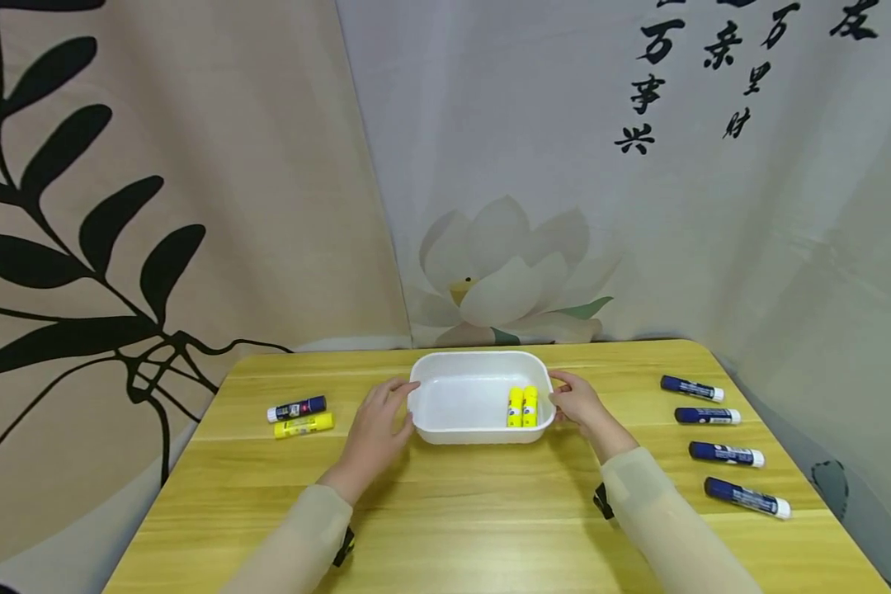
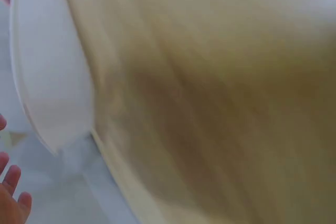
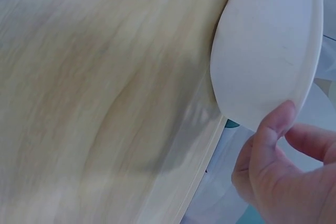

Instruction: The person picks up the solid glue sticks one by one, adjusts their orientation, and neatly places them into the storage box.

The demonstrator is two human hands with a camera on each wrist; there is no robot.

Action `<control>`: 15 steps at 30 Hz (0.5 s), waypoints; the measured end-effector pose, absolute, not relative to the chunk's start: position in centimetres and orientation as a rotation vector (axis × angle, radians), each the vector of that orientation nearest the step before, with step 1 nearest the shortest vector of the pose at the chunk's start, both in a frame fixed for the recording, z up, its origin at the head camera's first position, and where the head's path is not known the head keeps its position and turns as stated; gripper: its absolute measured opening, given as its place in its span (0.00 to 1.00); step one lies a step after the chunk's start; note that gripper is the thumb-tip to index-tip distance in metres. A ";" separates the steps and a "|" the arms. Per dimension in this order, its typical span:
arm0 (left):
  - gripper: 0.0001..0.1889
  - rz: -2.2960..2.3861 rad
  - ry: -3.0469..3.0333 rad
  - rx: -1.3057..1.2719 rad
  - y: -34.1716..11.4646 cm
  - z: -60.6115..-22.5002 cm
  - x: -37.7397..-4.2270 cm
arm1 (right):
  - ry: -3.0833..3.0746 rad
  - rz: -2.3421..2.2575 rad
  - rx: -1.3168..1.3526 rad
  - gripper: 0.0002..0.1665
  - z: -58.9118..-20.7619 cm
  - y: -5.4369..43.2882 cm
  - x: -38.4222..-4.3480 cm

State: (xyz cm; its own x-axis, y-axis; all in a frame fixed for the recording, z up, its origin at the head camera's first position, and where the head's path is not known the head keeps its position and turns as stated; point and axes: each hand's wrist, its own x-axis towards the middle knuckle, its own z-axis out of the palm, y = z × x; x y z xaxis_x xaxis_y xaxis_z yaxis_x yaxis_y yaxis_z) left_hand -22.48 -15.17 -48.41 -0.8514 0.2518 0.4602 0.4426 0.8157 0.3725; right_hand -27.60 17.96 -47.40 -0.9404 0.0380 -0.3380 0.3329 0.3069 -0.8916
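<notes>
Working from a distance, I see the white tray (image 1: 456, 392) near the far edge of the table (image 1: 475, 511). The right hand (image 1: 581, 406) pinches its right end between thumb and finger. The left hand (image 1: 377, 425), its fingers apart, is at the left end; whether it touches the rim, I cannot tell. Inside are two yellow tubes (image 1: 516, 407). One navy tube (image 1: 297, 409) lies at left, four navy tubes (image 1: 726, 454) at right.
</notes>
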 end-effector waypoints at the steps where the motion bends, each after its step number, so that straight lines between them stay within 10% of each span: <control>1: 0.26 -0.658 -2.630 -0.514 -16.1 -48.6 -22.1 | 2.321 -1.680 0.339 0.31 -47.4 18.0 -27.6; 15: 0.33 -0.288 -2.718 -0.428 -27.7 -51.4 -20.2 | 2.341 -1.641 0.331 0.32 -47.1 17.8 -27.3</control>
State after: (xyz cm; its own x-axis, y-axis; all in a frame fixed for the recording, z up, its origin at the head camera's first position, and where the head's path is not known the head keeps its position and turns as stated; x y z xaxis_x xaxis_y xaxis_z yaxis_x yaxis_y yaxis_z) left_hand -20.24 -27.72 -51.41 -0.8841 0.2556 0.3913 0.3319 0.9328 0.1405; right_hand -27.27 17.81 -47.10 -0.9393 0.0351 -0.3412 0.3327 0.3352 -0.8814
